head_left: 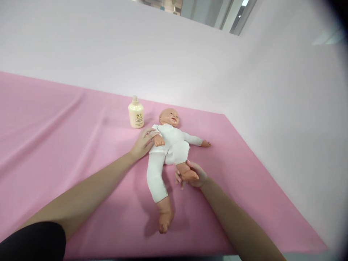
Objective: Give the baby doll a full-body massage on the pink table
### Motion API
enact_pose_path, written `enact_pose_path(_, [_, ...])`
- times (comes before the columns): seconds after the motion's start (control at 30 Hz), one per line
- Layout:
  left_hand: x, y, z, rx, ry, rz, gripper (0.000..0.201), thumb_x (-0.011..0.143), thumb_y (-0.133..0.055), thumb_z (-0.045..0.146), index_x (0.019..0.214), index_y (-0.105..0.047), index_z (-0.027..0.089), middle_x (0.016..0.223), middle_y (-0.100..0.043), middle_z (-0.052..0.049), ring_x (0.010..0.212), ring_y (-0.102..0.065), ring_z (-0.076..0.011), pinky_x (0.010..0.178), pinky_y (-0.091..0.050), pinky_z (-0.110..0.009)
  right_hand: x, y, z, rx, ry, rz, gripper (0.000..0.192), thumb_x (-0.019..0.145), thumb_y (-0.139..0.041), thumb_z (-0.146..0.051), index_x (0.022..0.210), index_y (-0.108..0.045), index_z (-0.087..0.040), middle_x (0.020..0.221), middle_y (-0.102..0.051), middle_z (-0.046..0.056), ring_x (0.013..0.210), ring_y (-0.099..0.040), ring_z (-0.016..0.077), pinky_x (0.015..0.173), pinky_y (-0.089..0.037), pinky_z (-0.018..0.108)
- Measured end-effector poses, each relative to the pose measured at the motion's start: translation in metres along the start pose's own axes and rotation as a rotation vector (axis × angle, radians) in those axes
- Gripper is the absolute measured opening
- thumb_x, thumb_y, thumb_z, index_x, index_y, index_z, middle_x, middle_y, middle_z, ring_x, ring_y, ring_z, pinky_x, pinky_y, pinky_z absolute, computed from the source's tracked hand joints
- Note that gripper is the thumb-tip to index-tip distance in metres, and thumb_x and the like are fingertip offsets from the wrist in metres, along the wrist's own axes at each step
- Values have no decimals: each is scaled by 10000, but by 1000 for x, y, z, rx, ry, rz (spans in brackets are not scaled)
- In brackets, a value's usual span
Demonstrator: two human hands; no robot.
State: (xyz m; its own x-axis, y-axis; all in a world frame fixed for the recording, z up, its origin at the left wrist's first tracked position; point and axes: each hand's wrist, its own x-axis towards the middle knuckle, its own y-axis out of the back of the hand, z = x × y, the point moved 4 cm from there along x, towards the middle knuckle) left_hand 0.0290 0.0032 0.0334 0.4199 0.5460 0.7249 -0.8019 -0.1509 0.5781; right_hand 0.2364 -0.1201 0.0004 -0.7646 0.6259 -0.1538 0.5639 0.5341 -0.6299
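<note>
The doll (174, 139) lies face up on the pink cloth (81, 145), between the two hands, its head away from the person. Its bald head is smooth, rounded and shiny, as if of moulded plastic; its trunk and upper limbs are matt white fabric, softly padded, ending in moulded hands and feet. One leg stretches toward the person; the other is bent, its foot raised.

The left hand (143, 143) lies on the doll's near-side arm, fingers gently curved over it; I cannot tell whether they grip. The right hand (199, 175) curls round the bent leg by the foot, thumb on one side and somewhat blurred fingertips on the other.

Beyond the left hand, a pale yellow bottle (136, 114) stands upright, round-shouldered with a short, narrow top. Its front bears a dark, face-like motif above lines of print too small to read. The cloth has soft creases; smooth white walls (163, 54) rise behind it.
</note>
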Motion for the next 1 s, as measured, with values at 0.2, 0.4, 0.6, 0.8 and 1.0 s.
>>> enact_pose_path(0.2, [1, -4, 4, 81, -92, -50, 330, 882, -472, 193, 1171, -593, 298, 1234, -479, -97, 1144, -430, -254, 969, -367, -474, 4, 3, -4, 82, 15, 71, 551, 858, -332, -628, 833, -532, -115, 699, -574, 60, 739, -618, 191, 580, -562, 315])
enact_pose_path(0.4, [3, -5, 9, 73, -131, -74, 321, 888, -460, 196, 1145, -613, 310, 1219, -512, -94, 1137, -442, -253, 954, -372, -471, 7, 4, -7, 111, 43, 145, 565, 876, -291, -627, 805, -534, -121, 675, -565, 48, 704, -614, 174, 579, -564, 308])
enact_pose_path(0.6, [4, -6, 10, 102, -117, -97, 306, 895, -446, 201, 1136, -613, 289, 1219, -509, -98, 1153, -434, -249, 962, -374, -467, 9, 7, -7, 137, 40, 164, 534, 878, -316, -597, 813, -544, -119, 690, -571, 48, 723, -619, 179, 596, -569, 322])
enact_pose_path(0.8, [4, -2, 3, 4, 23, -9, 329, 883, -472, 224, 1199, -564, 239, 1215, -493, -106, 1151, -439, -251, 1002, -350, -463, 4, 3, -2, 71, 16, 89, 524, 880, -319, -587, 854, -529, -108, 724, -589, 74, 733, -623, 181, 597, -563, 319])
enact_pose_path(1.0, [0, 1, -27, -298, 375, 246, 317, 826, -554, 277, 1141, -560, 239, 1170, -502, -75, 1147, -469, -232, 945, -439, -389, 2, -6, 6, -30, -10, -87, 555, 782, -459, -594, 888, -552, -57, 773, -624, 137, 739, -630, 223, 549, -554, 339])
